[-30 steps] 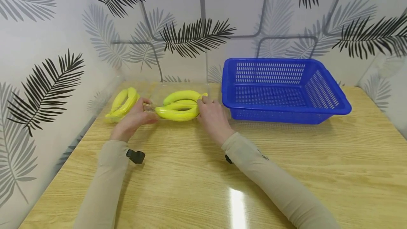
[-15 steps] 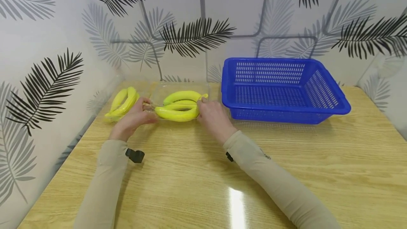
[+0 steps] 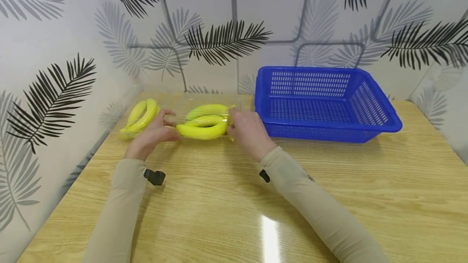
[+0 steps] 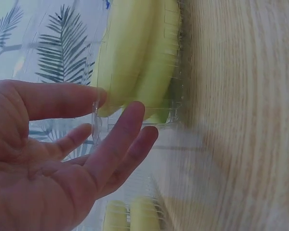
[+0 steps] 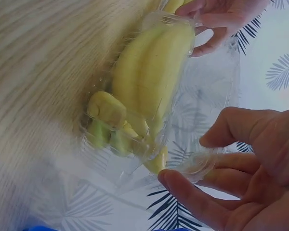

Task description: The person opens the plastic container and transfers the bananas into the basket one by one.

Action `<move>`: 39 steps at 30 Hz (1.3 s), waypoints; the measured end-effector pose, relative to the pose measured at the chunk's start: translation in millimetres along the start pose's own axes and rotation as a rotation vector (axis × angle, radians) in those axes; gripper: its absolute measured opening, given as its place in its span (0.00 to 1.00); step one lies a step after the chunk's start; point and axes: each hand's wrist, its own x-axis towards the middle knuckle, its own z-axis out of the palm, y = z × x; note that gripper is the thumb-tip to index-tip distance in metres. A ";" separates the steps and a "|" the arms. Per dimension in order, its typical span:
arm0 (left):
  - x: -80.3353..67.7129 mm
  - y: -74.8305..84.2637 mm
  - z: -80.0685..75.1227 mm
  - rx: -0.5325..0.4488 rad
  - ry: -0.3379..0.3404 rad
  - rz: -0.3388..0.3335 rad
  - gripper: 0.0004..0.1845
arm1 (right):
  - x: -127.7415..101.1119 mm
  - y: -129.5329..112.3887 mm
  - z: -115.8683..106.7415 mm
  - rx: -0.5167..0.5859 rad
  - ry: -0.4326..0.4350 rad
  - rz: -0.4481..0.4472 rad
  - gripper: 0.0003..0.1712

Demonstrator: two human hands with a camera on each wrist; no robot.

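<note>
A clear plastic clamshell box (image 3: 204, 100) holding yellow bananas (image 3: 202, 127) sits at the back left of the wooden table (image 3: 256, 198). My left hand (image 3: 153, 133) grips its left end. The left wrist view shows the thumb above and the fingers below the clear edge (image 4: 94, 126), with the bananas (image 4: 135, 57) just beyond. My right hand (image 3: 246, 127) holds the right end, and in the right wrist view its thumb and fingers pinch the thin clear lid edge (image 5: 197, 163) beside the bananas (image 5: 149, 82). The left hand (image 5: 216, 19) shows at the far end.
A second clear pack of bananas (image 3: 140, 117) lies by the left wall, close to my left hand. A blue slotted basket (image 3: 329, 127) stands empty at the back right, just right of my right hand. Leaf-patterned walls close in the left and back.
Both hands have closed in on the box ends, and the box with its bananas has shifted slightly toward me. The right hand now covers more of the right end.
</note>
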 end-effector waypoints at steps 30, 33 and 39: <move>-4.5 -1.5 -2.9 -0.015 -0.021 -0.012 0.41 | 6.5 20.9 -15.1 0.257 0.284 -0.015 0.05; -4.8 -0.9 -2.7 -0.015 -0.024 -0.012 0.41 | 7.1 20.7 -16.0 0.322 0.262 0.045 0.04; -4.2 -0.8 -3.6 -0.019 -0.022 -0.019 0.40 | 10.3 22.9 -18.2 0.381 0.299 0.063 0.14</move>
